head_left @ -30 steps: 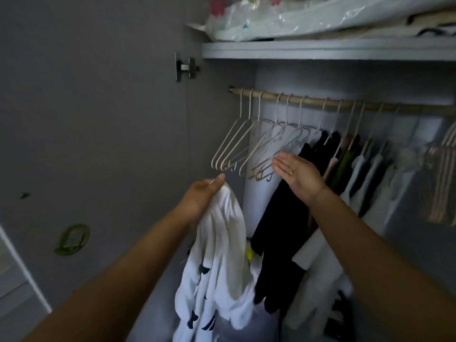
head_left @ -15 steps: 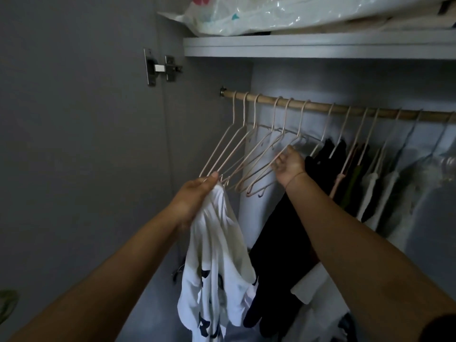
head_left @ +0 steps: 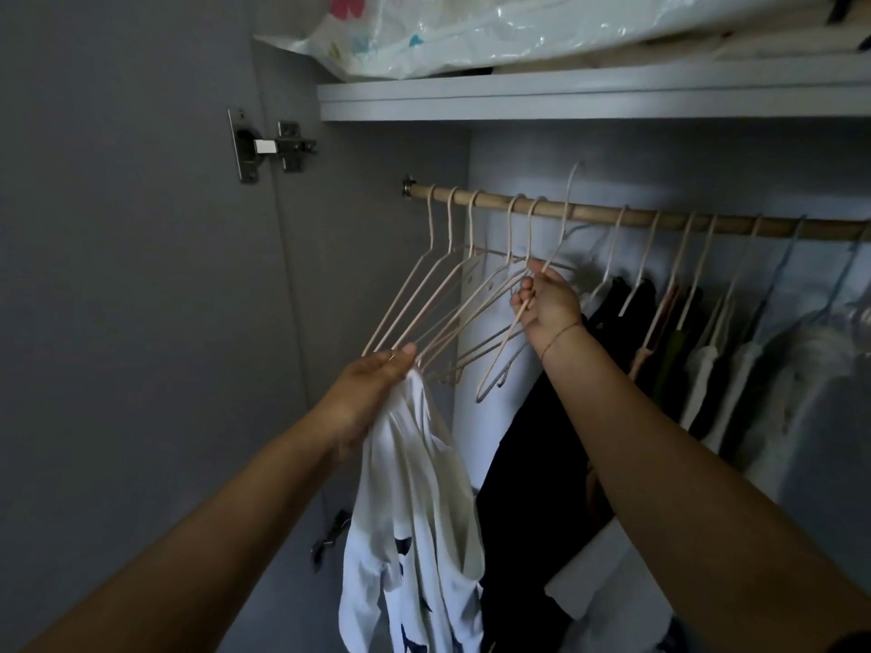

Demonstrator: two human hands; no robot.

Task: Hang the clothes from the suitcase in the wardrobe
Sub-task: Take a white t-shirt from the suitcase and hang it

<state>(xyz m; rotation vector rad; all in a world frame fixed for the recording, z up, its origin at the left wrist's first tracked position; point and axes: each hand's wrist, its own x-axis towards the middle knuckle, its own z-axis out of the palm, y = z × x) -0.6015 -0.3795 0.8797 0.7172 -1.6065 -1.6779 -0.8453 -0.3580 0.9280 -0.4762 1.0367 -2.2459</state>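
Note:
My left hand [head_left: 372, 384] grips the top of a white garment with dark prints [head_left: 414, 520], which hangs down below it, in front of the open wardrobe. My right hand [head_left: 546, 304] is closed on a pale wire hanger [head_left: 504, 351]; the hanger's hook stands lifted above the wooden rail [head_left: 594, 212]. Several empty pale hangers [head_left: 438, 294] hang on the rail's left end, their lower ends close to my left fingers.
Dark and light clothes [head_left: 707, 365] hang on the rail's right part, with a black garment [head_left: 532, 464] under my right wrist. A shelf [head_left: 565, 94] above carries a plastic-wrapped bundle [head_left: 471, 25]. The open grey door [head_left: 118, 275] with its hinge [head_left: 268, 146] is on the left.
My right hand has closed on one hanger and raised it, so its hook is now above the rail. My left hand holds the white garment in about the same place.

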